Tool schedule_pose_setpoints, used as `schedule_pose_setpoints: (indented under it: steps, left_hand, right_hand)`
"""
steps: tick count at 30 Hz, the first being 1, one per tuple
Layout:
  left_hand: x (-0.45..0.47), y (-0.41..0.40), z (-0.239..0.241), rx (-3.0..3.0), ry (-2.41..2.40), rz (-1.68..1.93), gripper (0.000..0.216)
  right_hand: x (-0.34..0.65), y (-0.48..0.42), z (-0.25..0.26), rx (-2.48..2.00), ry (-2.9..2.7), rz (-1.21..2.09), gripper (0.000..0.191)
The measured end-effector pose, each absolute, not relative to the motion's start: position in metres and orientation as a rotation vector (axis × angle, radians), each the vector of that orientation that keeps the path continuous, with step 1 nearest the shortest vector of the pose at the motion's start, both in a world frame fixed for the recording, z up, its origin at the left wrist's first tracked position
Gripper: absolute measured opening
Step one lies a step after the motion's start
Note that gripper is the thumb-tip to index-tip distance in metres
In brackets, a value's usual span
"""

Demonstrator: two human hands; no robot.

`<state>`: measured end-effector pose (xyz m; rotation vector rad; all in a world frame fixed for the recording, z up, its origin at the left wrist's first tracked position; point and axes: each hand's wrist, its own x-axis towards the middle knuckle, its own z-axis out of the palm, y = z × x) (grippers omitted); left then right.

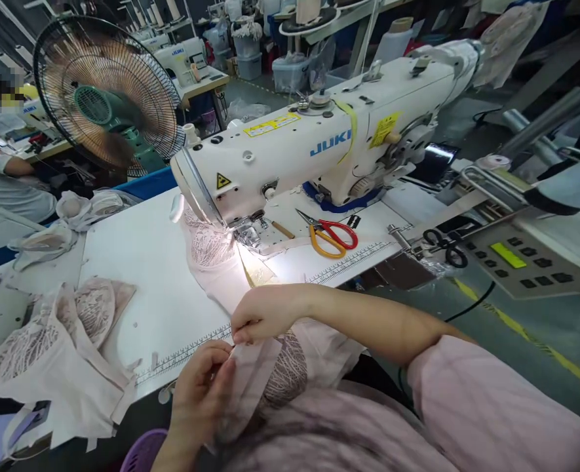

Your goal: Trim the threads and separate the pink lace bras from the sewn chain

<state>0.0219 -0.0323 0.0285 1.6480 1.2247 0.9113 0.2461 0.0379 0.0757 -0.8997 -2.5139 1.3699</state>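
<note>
A pale pink lace bra (215,262) runs from under the presser foot of the white sewing machine (280,151) down over the table's front edge to my lap. My left hand (204,380) is closed on the bra's fabric edge, thumb against fingers. Right beside it, my right hand (265,314) pinches the same edge, its fingers curled and partly hidden. Below the hands, a patterned lace cup (287,370) hangs with the plain fabric. Scissors (331,236) with one red and one orange handle lie on the table to the right of the needle area.
More pink lace bras (58,347) are piled at the table's left, and cups (88,210) lie behind them. A large fan (107,98) stands at the back left. A control panel (520,255) is at right. Another person's arm (17,167) shows at far left.
</note>
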Motion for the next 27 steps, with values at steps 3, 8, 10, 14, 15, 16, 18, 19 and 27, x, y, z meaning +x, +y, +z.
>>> schedule_pose_setpoints:
  steps: [3,8,10,14,15,16,18,19,27]
  left_hand:
    - [0.017,-0.028,0.032,1.538,1.257,0.821,0.038]
    - [0.017,-0.025,0.037,1.426,1.335,0.702,0.039]
    - [0.019,-0.025,0.038,1.404,1.358,0.694,0.037]
    - [0.021,-0.025,0.039,1.424,1.377,0.698,0.037]
    - [0.021,-0.025,0.039,1.434,1.377,0.691,0.038]
    - [0.022,-0.025,0.04,1.444,1.379,0.68,0.039]
    - [0.025,-0.027,0.042,1.44,1.407,0.679,0.039]
    - [0.027,-0.028,0.044,1.424,1.431,0.711,0.037]
    - [0.045,-0.025,0.049,1.326,1.45,0.727,0.043]
  right_hand:
    - [0.249,0.04,0.079,-0.898,-2.53,1.31,0.023]
    - [0.247,0.041,0.08,-0.899,-2.597,1.242,0.014]
    - [0.245,0.041,0.08,-0.909,-2.612,1.23,0.01]
    - [0.243,0.042,0.078,-0.915,-2.62,1.202,0.008]
    - [0.242,0.042,0.078,-0.917,-2.623,1.191,0.007]
    - [0.242,0.042,0.078,-0.918,-2.626,1.177,0.007]
    - [0.242,0.042,0.077,-0.915,-2.628,1.147,0.007]
    - [0.241,0.042,0.077,-0.909,-2.63,1.132,0.007]
    - [0.243,0.035,0.079,-0.998,-2.578,0.983,0.007]
